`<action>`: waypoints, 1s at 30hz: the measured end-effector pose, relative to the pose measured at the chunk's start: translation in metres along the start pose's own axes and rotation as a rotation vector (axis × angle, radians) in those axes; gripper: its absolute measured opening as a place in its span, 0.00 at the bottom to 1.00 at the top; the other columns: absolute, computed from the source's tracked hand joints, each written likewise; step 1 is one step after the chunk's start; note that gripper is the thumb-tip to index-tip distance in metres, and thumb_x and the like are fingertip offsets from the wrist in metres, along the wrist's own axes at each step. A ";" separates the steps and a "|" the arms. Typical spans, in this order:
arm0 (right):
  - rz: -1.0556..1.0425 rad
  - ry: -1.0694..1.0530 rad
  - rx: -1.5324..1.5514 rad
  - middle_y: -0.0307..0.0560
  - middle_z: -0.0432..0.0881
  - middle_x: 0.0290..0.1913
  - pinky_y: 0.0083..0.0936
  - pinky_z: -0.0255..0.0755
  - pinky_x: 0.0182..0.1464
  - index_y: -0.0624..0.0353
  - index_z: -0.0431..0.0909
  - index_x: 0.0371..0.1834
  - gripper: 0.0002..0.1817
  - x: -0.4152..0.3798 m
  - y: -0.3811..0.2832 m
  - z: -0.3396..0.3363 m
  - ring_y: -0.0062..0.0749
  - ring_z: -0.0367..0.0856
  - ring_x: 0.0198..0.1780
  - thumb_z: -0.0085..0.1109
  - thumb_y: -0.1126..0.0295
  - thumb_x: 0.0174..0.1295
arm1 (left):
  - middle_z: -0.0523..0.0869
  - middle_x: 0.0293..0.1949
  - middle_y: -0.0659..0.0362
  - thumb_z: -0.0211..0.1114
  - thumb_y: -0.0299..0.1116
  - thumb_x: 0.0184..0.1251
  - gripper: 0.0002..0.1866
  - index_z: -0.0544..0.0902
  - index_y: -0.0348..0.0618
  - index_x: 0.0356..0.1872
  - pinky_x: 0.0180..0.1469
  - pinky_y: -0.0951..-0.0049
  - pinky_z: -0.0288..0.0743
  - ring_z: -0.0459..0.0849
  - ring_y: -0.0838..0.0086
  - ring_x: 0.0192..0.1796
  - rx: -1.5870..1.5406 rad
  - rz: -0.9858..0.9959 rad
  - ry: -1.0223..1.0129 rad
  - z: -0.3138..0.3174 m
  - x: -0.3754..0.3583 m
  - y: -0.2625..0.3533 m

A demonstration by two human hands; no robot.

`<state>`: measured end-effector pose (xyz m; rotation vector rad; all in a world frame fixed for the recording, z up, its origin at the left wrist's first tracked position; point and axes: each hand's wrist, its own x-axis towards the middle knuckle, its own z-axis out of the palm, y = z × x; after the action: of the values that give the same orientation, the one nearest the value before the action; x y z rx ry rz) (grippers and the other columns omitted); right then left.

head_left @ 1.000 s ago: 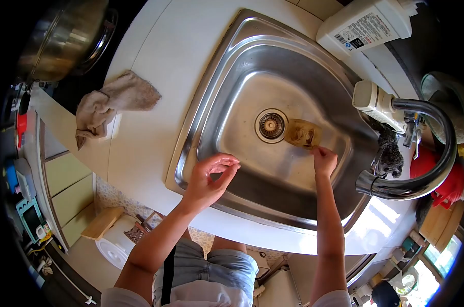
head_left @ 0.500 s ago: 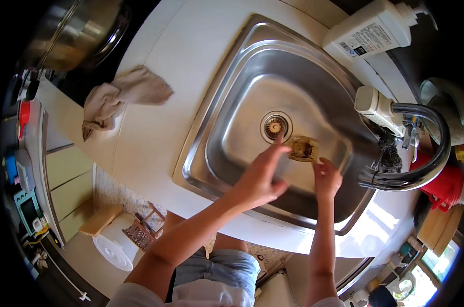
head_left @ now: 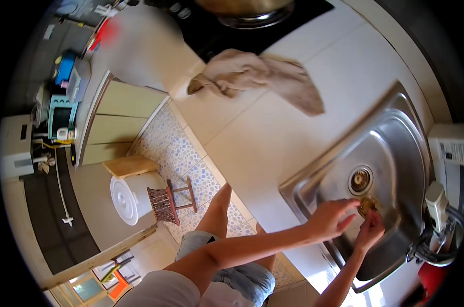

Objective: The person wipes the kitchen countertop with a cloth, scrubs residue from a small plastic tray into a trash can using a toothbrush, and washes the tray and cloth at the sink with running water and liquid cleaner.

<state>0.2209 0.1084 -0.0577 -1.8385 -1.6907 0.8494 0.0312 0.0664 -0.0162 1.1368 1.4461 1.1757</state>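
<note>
Over the steel sink (head_left: 339, 158), my left hand (head_left: 332, 220) reaches in with fingers apart, its fingertips beside a small amber-coloured glass container (head_left: 367, 205). My right hand (head_left: 370, 233) pinches the near side of that container with closed fingers. The container is tilted and sits in the air just below the round drain (head_left: 360, 180) as seen in the view. What is inside it is too small to tell.
A crumpled beige cloth (head_left: 257, 74) lies on the white counter (head_left: 247, 138) near a black stove (head_left: 206, 30) with a pot. The tap (head_left: 437, 250) is at the sink's right. A white lidded bin (head_left: 125, 200) and a wicker-seated stool (head_left: 163, 204) stand on the floor.
The view has turned toward the left, so the sink now lies at the right and the cloth near the top centre. My right hand still holds the glass container over the sink.
</note>
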 end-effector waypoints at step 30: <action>0.506 -0.528 1.096 0.41 0.77 0.41 0.25 0.73 0.42 0.60 0.74 0.44 0.15 -0.249 -0.494 0.415 0.29 0.76 0.45 0.53 0.60 0.62 | 0.79 0.49 0.64 0.63 0.48 0.63 0.25 0.74 0.46 0.56 0.49 0.80 0.69 0.76 0.80 0.50 -1.355 -0.146 0.219 -0.548 -0.139 -0.046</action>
<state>-0.4281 -0.1080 0.0447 -1.2546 -0.6182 2.0728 -0.4924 -0.1500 0.0165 -0.0457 0.5346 1.7301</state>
